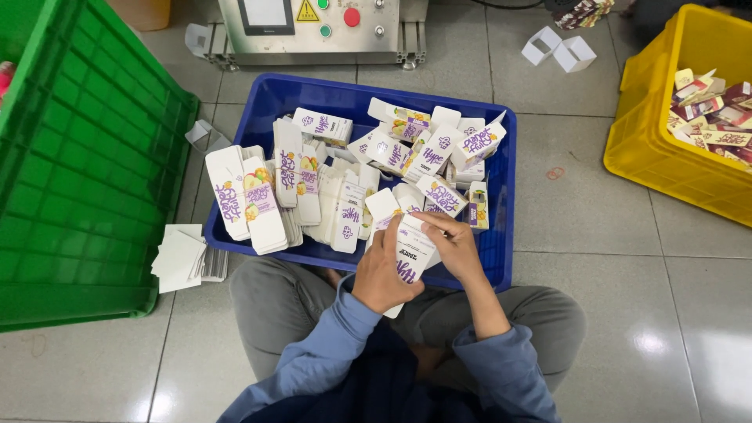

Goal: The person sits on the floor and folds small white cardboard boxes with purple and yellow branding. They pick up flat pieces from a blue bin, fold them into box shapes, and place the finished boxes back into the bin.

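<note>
White and purple printed cardboard makes up the small carton [410,252] held over the near rim of the blue crate [501,227], just above the person's crossed legs. The left hand [381,274] wraps around the carton's lower body, fingers clasped on its side, while the right hand [455,247] pinches the upper end, its fingertips [423,220] pressing on the top flap. Both hands grip the same carton; it stands roughly upright, tilted slightly away from the person.

The blue crate sits on the grey tiled floor directly ahead of the knees. Its left half holds flat carton blanks [266,196] stacked on edge and fanned out; its right half holds a loose heap of folded cartons [439,153] lying at all angles.

A green crate [86,157] stands tipped on its side to the left, touching the floor beside a small pile of plain white card sheets [180,258]. A yellow crate [666,149] with red and cream cartons [717,110] inside stands well apart to the right. A metal machine base [313,31] with green and red buttons rises behind the blue crate, and two empty white cartons [558,48] lie on the tiles near it.
</note>
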